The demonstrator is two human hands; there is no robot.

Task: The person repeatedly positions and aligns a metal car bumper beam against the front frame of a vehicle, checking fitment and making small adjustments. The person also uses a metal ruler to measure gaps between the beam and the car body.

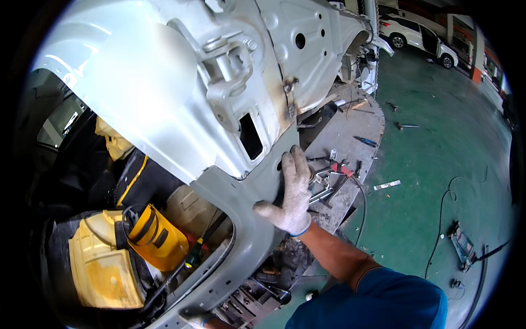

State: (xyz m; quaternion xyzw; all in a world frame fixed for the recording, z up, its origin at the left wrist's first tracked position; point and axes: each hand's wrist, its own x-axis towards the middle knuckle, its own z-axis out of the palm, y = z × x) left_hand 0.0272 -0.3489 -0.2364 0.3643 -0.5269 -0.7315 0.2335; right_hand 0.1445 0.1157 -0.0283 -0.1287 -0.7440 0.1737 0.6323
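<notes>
My right hand (290,200), in a white knit glove, is pressed against a grey car body panel (249,211). Its fingers are stretched out and the thumb points left, with nothing gripped. The grey panel curves down from the white car body (230,137) and meets it along a seam. At the lower edge, my left hand (194,319), also gloved, rests by the lower part of the grey frame (219,285). Most of that hand is cut off, so its fingers are hard to make out.
A metal platform (361,126) bears pliers, a red-handled tool (341,170) with a cable, and other tools. Inside the car lie a yellow welding mask (156,236) and yellow foam (104,263). A hammer (408,126) and cables lie on the green floor (416,181).
</notes>
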